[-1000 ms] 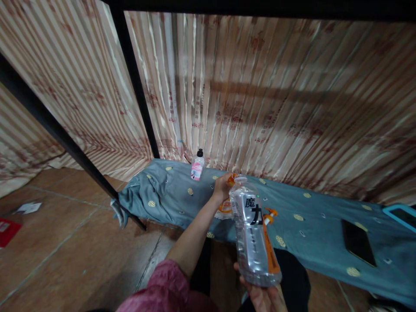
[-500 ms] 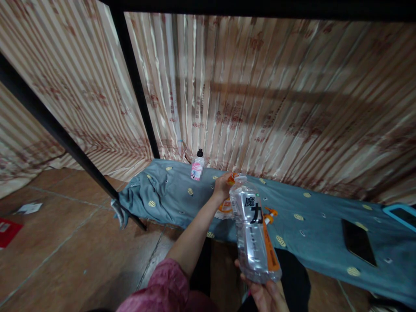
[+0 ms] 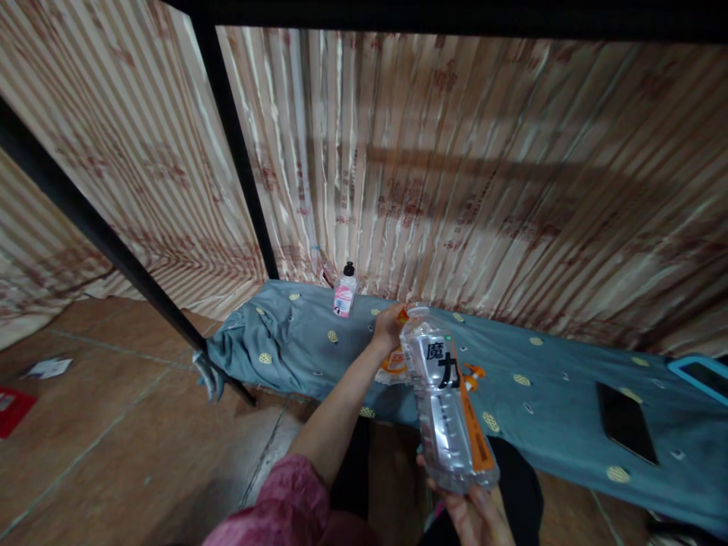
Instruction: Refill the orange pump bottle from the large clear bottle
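A clear plastic bottle [image 3: 440, 394] with black characters and an orange strip on its label leans over my lap, its uncapped neck pointing away from me. Its base is gripped by the closed fingers of my right hand [image 3: 472, 516]. Beside the neck, my left hand [image 3: 390, 327] is closed around a small orange thing [image 3: 403, 313], partly hidden by the bottle. Below that hand lies an orange-and-clear wrapper [image 3: 393, 367]. An orange and white piece [image 3: 473, 376], possibly a spray or pump head, rests just right of the bottle.
A bench [image 3: 307, 345] covered in grey-blue cloth runs along a striped curtain [image 3: 421, 167]. On it stand a small pink-labelled bottle [image 3: 344, 292], a dark phone [image 3: 626, 423] and a blue-framed object [image 3: 702, 377]. Black metal bars [image 3: 236, 136] frame the left side.
The base of the bottle and my right hand have shifted slightly to the right. My left hand stays in nearly the same place by the neck.
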Demonstrator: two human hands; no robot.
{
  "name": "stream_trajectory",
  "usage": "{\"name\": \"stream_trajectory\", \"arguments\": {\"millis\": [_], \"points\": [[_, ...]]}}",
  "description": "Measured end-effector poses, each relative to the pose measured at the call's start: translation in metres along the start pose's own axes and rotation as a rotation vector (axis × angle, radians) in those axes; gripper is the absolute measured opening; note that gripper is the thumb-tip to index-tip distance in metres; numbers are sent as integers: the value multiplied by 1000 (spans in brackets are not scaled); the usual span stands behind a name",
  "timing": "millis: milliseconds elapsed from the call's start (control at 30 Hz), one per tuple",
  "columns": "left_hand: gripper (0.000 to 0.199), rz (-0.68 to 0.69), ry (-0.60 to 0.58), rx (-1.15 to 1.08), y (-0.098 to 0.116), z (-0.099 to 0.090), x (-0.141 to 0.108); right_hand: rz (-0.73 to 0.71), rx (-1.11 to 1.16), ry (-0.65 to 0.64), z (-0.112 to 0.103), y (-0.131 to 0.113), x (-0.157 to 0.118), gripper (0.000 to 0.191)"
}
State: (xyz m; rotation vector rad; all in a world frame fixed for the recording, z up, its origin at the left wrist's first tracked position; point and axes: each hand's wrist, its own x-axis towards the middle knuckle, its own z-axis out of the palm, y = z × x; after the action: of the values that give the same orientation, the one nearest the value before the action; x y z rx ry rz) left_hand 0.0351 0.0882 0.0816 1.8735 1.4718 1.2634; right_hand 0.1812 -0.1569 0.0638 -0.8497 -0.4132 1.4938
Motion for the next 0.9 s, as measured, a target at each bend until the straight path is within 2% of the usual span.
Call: {"name": "stream_trajectory", "arguments": {"millis": [500,900], "points": [[15,1,2,-129,-5,3,1,14,19,-31,12,-12,-4,30],[13,10,9,-74,-7,3,0,65,30,-27,17,-19,-5,34]]}}
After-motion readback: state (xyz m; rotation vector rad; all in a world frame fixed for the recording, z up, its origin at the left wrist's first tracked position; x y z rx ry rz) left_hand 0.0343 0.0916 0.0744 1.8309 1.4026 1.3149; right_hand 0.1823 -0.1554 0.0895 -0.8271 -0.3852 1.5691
